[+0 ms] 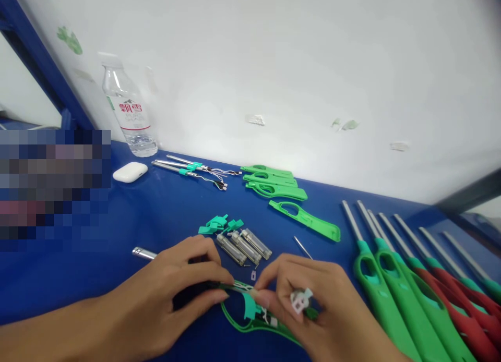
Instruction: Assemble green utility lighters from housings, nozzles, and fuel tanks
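Note:
A green lighter shell [238, 324] lies between my hands at the bottom centre, with a teal trigger [249, 305] and thin white wires in it. My left hand [183, 286] pinches the shell's upper edge near its front end. The thumb and forefinger of my right hand [313, 299] press on the wires at that edge, just right of the left fingertips. A small part with a pale pink end [300, 301] is held in the curled fingers of my right hand. A metal tube [144, 253] sticks out beyond my left hand.
Behind my hands lie clear fuel tanks [250, 246], teal pieces [219, 224], green shells [309, 221] and metal tubes with wires [176, 167]. Several green and red lighters [403, 299] are at right. A water bottle [131, 111] and white case [130, 172] stand back left.

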`<state>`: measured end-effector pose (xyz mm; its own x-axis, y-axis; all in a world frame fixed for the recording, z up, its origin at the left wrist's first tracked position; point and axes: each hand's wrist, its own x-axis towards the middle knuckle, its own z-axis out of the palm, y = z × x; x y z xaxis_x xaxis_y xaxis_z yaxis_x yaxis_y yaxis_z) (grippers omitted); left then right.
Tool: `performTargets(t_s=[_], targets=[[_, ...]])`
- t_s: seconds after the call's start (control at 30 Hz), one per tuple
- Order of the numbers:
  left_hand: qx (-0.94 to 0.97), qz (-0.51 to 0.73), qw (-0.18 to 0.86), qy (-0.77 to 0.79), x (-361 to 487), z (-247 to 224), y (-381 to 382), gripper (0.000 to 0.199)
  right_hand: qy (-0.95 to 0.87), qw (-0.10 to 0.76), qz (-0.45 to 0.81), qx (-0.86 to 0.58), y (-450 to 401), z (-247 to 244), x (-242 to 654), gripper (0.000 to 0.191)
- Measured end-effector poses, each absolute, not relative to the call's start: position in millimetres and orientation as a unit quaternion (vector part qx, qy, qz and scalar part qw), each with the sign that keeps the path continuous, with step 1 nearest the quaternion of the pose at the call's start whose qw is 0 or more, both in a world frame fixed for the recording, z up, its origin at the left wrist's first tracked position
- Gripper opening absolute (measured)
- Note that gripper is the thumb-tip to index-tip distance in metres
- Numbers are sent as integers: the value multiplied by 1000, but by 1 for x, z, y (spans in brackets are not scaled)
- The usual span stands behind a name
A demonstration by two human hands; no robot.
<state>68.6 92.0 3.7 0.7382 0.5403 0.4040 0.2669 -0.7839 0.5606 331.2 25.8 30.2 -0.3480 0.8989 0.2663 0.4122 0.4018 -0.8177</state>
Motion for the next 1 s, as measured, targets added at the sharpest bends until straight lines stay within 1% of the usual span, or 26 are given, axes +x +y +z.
performTargets(t_s=[0.17,0.47,0.6,0.67,0.83,1.0], targets=[[912,311,178,199,70,3,90,25,-750,375,342,-425,26,31,330,40],[908,305,177,229,75,10,82,27,-728,337,330,-498,25,36,329,35],[906,305,179,232,75,11,81,29,-728,290,307,-540,22,35,328,39],[905,305,184,232,75,11,80,31,-730,257,286,-564,19,34,328,38],[904,295,210,226,75,10,80,40,-741,202,255,-588,15,34,323,15],[894,312,229,226,74,8,78,39,-747,173,261,-586,14,36,327,20]])
